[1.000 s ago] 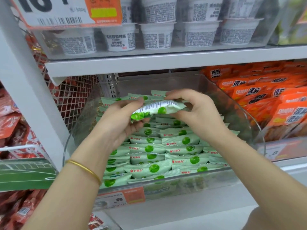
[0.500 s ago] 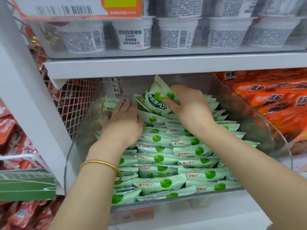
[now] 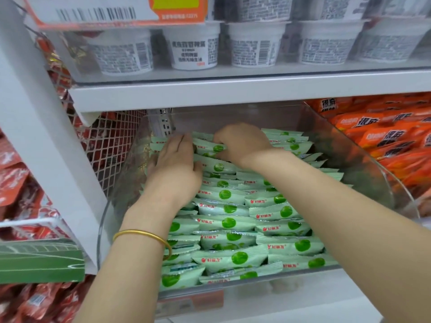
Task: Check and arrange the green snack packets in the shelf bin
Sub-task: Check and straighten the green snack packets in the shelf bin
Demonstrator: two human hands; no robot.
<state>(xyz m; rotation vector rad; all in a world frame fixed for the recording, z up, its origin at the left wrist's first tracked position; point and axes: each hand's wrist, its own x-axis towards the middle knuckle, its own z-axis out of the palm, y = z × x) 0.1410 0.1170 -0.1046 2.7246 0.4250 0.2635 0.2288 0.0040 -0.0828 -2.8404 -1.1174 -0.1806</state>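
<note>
A white shop shelf unit (image 3: 46,136) fills the view. At its centre sits a clear plastic bin (image 3: 363,173), open at the top, its front wall low. The bin is packed with green snack packets (image 3: 233,222), pale green with a darker green circle and red lettering, lying flat in overlapping rows from the front wall at 6 o'clock to the back at 12 o'clock.

At 3 o'clock, just beside the bin, lie orange snack packets (image 3: 384,136). At 12 o'clock, on the shelf above, stands a row of white tubs (image 3: 193,50) with printed labels, and at 11 o'clock an orange and white price tag (image 3: 121,10) with a barcode. At 9 o'clock red packets (image 3: 14,178) show behind white wire mesh (image 3: 109,145).

Two bare forearms reach in from 6 o'clock. The left hand (image 3: 175,169) lies palm down, fingers spread flat on the packets at the back left of the bin; a gold bangle (image 3: 144,236) circles that wrist. The right hand (image 3: 242,143), just beside it toward 1 o'clock, curls its fingers over the edge of one green packet (image 3: 210,146) at the back row. Whether it truly grips that packet cannot be told.
</note>
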